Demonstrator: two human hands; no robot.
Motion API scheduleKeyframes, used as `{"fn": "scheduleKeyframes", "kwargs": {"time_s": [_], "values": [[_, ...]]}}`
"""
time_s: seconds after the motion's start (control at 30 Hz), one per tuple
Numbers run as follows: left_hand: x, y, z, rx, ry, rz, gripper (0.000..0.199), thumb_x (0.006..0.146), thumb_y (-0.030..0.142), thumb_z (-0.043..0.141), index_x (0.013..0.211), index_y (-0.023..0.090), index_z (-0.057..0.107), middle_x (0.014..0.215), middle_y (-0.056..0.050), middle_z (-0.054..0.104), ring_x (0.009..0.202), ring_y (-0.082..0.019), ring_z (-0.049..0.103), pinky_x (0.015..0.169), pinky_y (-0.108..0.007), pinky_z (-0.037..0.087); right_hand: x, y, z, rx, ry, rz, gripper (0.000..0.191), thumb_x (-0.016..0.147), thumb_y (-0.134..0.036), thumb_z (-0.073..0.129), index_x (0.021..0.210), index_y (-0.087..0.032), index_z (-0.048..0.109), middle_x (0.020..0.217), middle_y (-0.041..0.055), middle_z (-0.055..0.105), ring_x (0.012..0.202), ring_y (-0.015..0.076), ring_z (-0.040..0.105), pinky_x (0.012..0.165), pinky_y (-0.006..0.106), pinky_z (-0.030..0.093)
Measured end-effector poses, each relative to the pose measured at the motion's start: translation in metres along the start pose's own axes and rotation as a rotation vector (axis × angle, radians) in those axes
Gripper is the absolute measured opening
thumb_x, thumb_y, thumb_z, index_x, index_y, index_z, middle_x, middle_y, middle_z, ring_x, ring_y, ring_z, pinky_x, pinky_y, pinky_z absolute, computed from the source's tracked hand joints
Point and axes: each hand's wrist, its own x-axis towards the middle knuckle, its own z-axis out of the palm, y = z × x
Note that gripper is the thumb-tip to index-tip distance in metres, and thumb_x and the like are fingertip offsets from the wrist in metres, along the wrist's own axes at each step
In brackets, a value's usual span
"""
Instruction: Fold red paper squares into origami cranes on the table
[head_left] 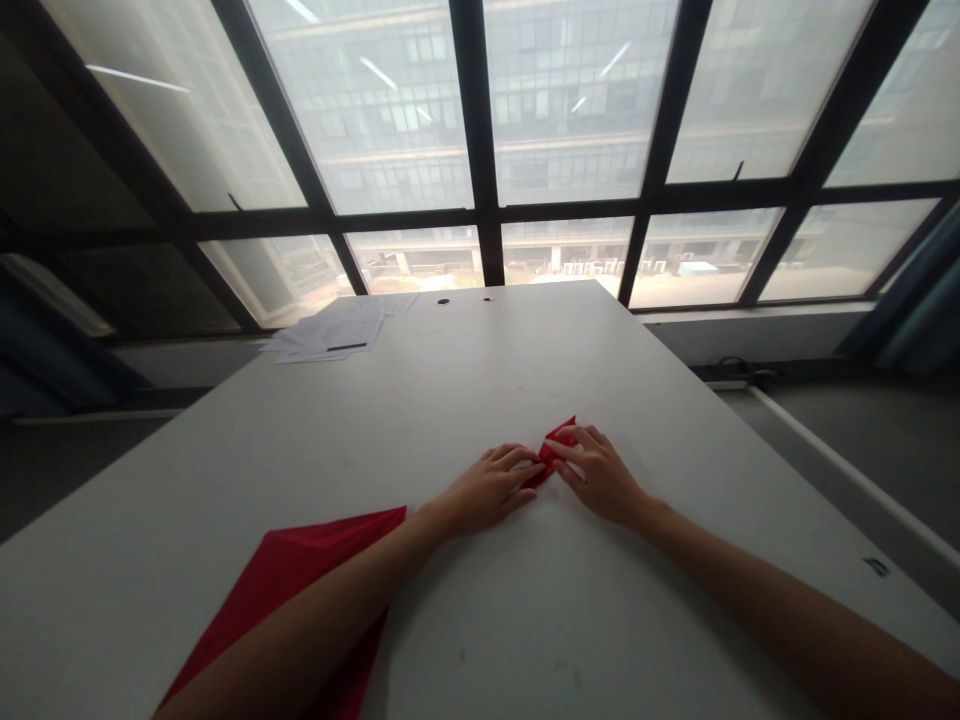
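A small folded piece of red paper (552,452) lies on the white table in front of me, one pointed corner sticking up to the upper right. My left hand (495,488) has its fingers and thumb on the paper's lower left end, gripping it there. On the other side, my right hand (598,474) pinches the upper right part, with its fingers bent over it. The fingers cover much of the paper, so its exact folds are hidden. Under my left forearm rests a larger red sheet (300,560), partly covered by the arm.
Loose white papers (330,325) with a dark pen-like stick (347,347) on them are at the table's far left. Two small holes sit near the far edge. A small dark sticker (876,567) is at the right edge. Large windows stand beyond the table (450,390).
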Motion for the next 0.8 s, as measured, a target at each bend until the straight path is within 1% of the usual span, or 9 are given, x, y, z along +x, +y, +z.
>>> {"fn": "scheduleKeyframes", "kwargs": {"time_s": [0.07,0.1,0.2,0.27,0.3,0.43,0.6,0.7,0.8], "values": [[0.0,0.0,0.0,0.003,0.008,0.001,0.041,0.1,0.037,0.048,0.14,0.028,0.05,0.134,-0.009,0.055,0.131,-0.025,0.045,0.112,-0.042,0.036,-0.001,-0.005,0.001,-0.026,-0.076,-0.041,0.033,0.096,-0.032,0.049,0.125,-0.031,0.065,0.13,0.0076,0.058,0.118,0.0285,0.05,0.103,0.046,0.038],[0.0,0.0,-0.001,0.005,0.009,-0.002,0.041,0.1,0.037,0.048,0.14,0.028,0.05,0.134,-0.009,0.055,0.131,-0.025,0.045,0.112,-0.041,0.036,-0.002,-0.005,0.002,-0.024,-0.07,-0.037,0.032,0.095,-0.032,0.05,0.123,-0.031,0.067,0.131,0.0077,0.058,0.119,0.0285,0.05,0.103,0.046,0.039],[0.0,0.001,-0.001,0.013,0.004,-0.013,0.041,0.1,0.038,0.048,0.14,0.028,0.05,0.133,-0.008,0.055,0.131,-0.025,0.044,0.112,-0.041,0.035,0.0,-0.002,0.004,0.075,0.119,0.081,0.034,0.096,-0.028,0.044,0.122,-0.026,0.066,0.128,0.01,0.06,0.119,0.0276,0.052,0.105,0.044,0.04],[0.0,0.001,0.0,0.033,0.007,-0.033,0.04,0.1,0.038,0.047,0.139,0.028,0.051,0.133,-0.008,0.055,0.131,-0.025,0.044,0.112,-0.042,0.035,0.002,0.003,0.006,0.22,0.252,0.235,0.037,0.094,-0.028,0.043,0.124,-0.021,0.064,0.124,0.0124,0.062,0.114,0.0276,0.056,0.101,0.044,0.045],[0.001,0.001,0.001,0.049,0.014,-0.05,0.04,0.1,0.038,0.047,0.138,0.028,0.051,0.133,-0.008,0.055,0.13,-0.025,0.044,0.112,-0.042,0.034,0.003,0.006,0.006,0.313,0.275,0.331,0.038,0.093,-0.029,0.045,0.125,-0.019,0.063,0.123,0.0137,0.063,0.111,0.0278,0.059,0.098,0.044,0.048],[0.001,-0.001,0.005,0.1,0.04,-0.106,0.042,0.1,0.038,0.048,0.139,0.025,0.05,0.134,-0.01,0.053,0.129,-0.027,0.044,0.111,-0.044,0.035,0.009,0.013,0.001,0.796,0.151,0.675,0.038,0.088,-0.033,0.052,0.119,-0.014,0.062,0.123,0.0176,0.064,0.104,0.028,0.066,0.092,0.045,0.054],[0.001,0.001,0.002,0.105,0.022,-0.056,0.045,0.098,0.04,0.051,0.141,0.027,0.049,0.134,-0.011,0.054,0.13,-0.028,0.043,0.114,-0.047,0.03,0.017,0.016,-0.024,1.37,-0.087,0.792,0.014,0.087,-0.031,0.054,0.092,-0.019,0.058,0.112,0.0176,0.067,0.105,0.0278,0.068,0.095,0.046,0.055],[0.0,0.002,0.0,0.11,0.004,-0.009,0.042,0.097,0.038,0.054,0.139,0.03,0.052,0.134,-0.008,0.056,0.132,-0.027,0.043,0.118,-0.05,0.022,0.019,0.014,-0.032,1.52,-0.168,0.873,0.011,0.087,-0.029,0.052,0.085,-0.019,0.055,0.106,0.0172,0.069,0.102,0.0272,0.069,0.095,0.047,0.054],[0.0,0.002,0.002,0.09,0.011,0.014,0.042,0.096,0.035,0.056,0.138,0.031,0.052,0.135,-0.007,0.056,0.132,-0.025,0.046,0.12,-0.047,0.019,0.02,0.01,-0.027,1.506,-0.117,0.908,0.007,0.085,-0.024,0.055,0.081,-0.019,0.057,0.098,0.015,0.071,0.095,0.0243,0.07,0.091,0.042,0.055]]}}
